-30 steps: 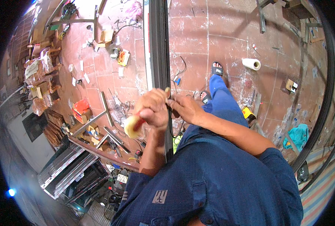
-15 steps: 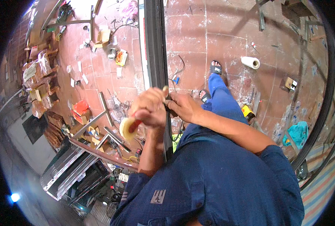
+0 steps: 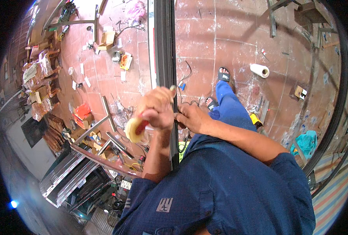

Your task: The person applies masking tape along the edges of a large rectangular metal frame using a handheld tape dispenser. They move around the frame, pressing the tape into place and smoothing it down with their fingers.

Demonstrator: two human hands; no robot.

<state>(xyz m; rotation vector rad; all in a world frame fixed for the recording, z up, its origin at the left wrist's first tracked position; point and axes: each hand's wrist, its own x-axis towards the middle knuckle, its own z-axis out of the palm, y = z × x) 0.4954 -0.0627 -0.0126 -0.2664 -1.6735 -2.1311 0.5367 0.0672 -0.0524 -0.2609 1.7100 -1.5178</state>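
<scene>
A long black metal bar (image 3: 166,47) runs up the middle, right in front of my body. At its left side my left hand (image 3: 159,106) is closed, with a cream roll of tape (image 3: 133,131) with a reddish core hanging from it. The knuckles of this hand lie over the bar. My right hand (image 3: 193,118) is at the bar's right edge, a little below the left hand's fingertips. Its fingers are bent together against the bar; whatever they pinch is hidden. A small pale tip shows by the left hand's fingers, too small to name.
A dark cable (image 3: 188,70) lies on the tiled floor beyond my right hand. Farther right are a white roll (image 3: 259,70) and a teal bag (image 3: 306,144). Cardboard boxes, metal pieces and an orange bag (image 3: 82,111) are scattered left. My sandalled feet stand right of the bar.
My left hand has shifted slightly up along the bar, and the tape roll has turned a little. The right hand has moved slightly down, widening the gap between the hands.
</scene>
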